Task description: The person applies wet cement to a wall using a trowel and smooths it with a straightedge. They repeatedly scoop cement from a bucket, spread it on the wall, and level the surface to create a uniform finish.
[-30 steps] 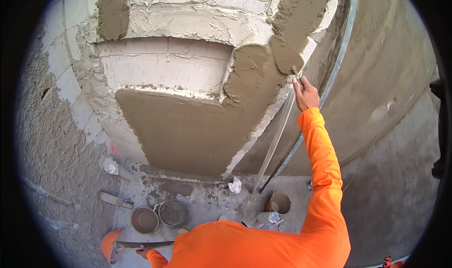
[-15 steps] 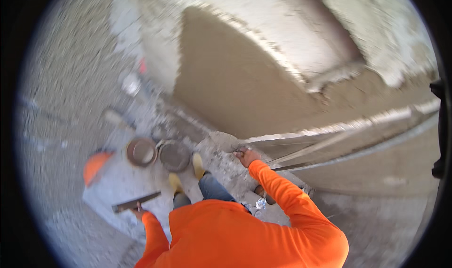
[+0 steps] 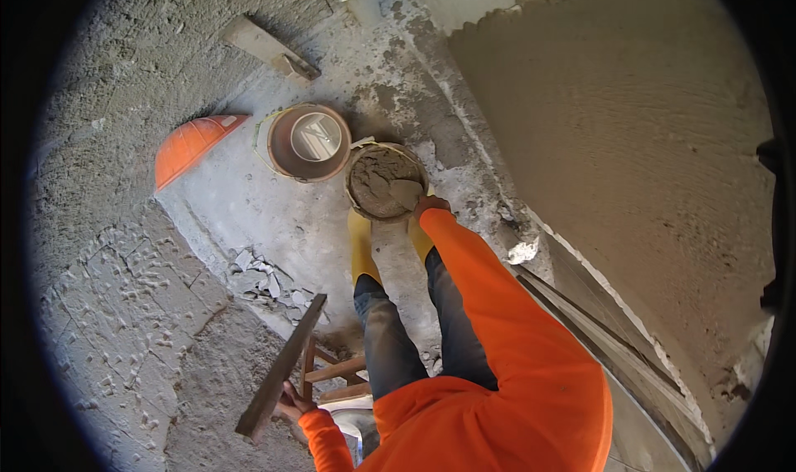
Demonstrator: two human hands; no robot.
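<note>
My right hand (image 3: 431, 206) is closed around the handle of a trowel (image 3: 405, 193). The trowel's blade rests in the grey wet mortar (image 3: 375, 176) that fills a round bucket (image 3: 384, 218) in front of my yellow boots (image 3: 362, 244). Lower down on the left, my left hand (image 3: 292, 403) grips a long, narrow wooden float (image 3: 282, 368), seen nearly edge-on and tilted. Most of that hand's fingers are hidden behind the float. Left of the mortar bucket stands a second bucket (image 3: 286, 151) with a pale round container (image 3: 316, 137) inside.
An orange hard hat (image 3: 189, 148) lies at the left. Another wooden float (image 3: 265, 45) rests farther off. Wooden legs (image 3: 336, 371) stand beside my left leg, near broken chips (image 3: 265, 277). Planks (image 3: 613, 331) run along the freshly plastered wall (image 3: 613, 115) at the right.
My right hand has come down from beside the wall to the bucket, putting the trowel into the mortar. My left hand still holds the float, now turned steeper. The view has swung toward the floor.
</note>
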